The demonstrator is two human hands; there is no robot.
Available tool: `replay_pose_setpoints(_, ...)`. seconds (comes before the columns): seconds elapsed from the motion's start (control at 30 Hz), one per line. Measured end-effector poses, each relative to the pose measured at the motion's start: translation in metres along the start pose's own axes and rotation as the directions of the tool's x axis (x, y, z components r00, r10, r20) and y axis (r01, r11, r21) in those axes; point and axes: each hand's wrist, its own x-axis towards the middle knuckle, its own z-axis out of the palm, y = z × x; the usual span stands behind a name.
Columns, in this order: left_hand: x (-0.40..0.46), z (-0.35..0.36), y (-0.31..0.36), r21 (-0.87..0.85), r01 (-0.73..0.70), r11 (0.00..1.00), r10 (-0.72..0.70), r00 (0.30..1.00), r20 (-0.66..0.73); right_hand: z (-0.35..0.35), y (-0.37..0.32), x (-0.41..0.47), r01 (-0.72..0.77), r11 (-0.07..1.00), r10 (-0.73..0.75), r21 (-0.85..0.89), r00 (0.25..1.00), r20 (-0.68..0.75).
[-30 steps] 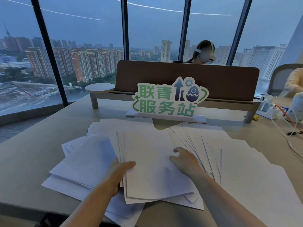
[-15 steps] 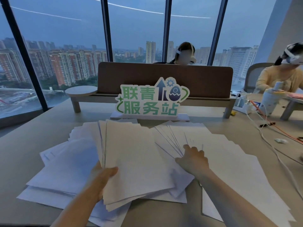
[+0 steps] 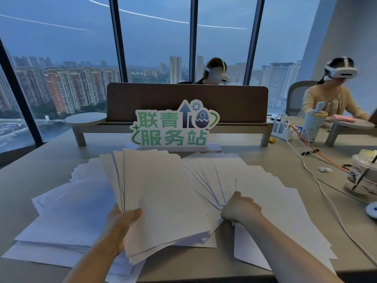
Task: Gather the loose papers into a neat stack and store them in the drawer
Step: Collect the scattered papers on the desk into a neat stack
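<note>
Lifting a sheaf of papers (image 3: 163,197) off the desk's (image 3: 40,172) near edge, the left hand (image 3: 120,223) pinches it while the right hand (image 3: 240,209) has now closed on the fanned sheets (image 3: 265,201) beside, so gathering advances.

Dim, bluish dusk light comes through the tall windows (image 3: 155,48), which carry streaks of reflected ceiling light. The papers (image 3: 163,190) look grey-white with soft shadows. Window frames bow outward at the edges; detail is slightly soft.
</note>
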Motion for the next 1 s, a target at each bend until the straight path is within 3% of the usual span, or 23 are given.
replay_pose_setpoints(0.17,0.000,0.007,-0.003,-0.015,0.023,1.000,-0.024,1.000,-0.006,0.004,-0.001,0.001,0.002,0.999,0.000,0.040,0.999,-0.051)
replay_pose_setpoints(0.37,0.000,0.011,-0.004,-0.004,0.030,1.000,-0.030,1.000,0.005,-0.013,0.014,0.009,0.193,0.980,-0.199,-0.050,0.952,-0.231)
replay_pose_setpoints(0.47,0.000,0.013,-0.005,-0.003,0.048,0.999,-0.048,0.999,0.009,-0.027,0.013,0.006,0.217,0.976,-0.214,-0.024,0.929,-0.302)
replay_pose_setpoints(0.57,0.000,0.015,-0.004,-0.006,0.049,0.999,-0.049,0.999,0.023,-0.034,-0.003,-0.012,0.305,0.952,-0.297,-0.022,0.906,-0.302)
replay_pose_setpoints(0.77,-0.001,0.015,-0.003,-0.010,0.047,0.999,-0.047,0.997,0.063,-0.020,-0.050,-0.057,0.542,0.838,-0.526,-0.064,0.770,-0.361)
replay_pose_setpoints(1.0,-0.010,0.019,0.003,-0.005,0.012,1.000,-0.012,0.997,0.072,0.005,-0.090,-0.090,0.631,0.776,-0.616,-0.031,0.745,-0.255)
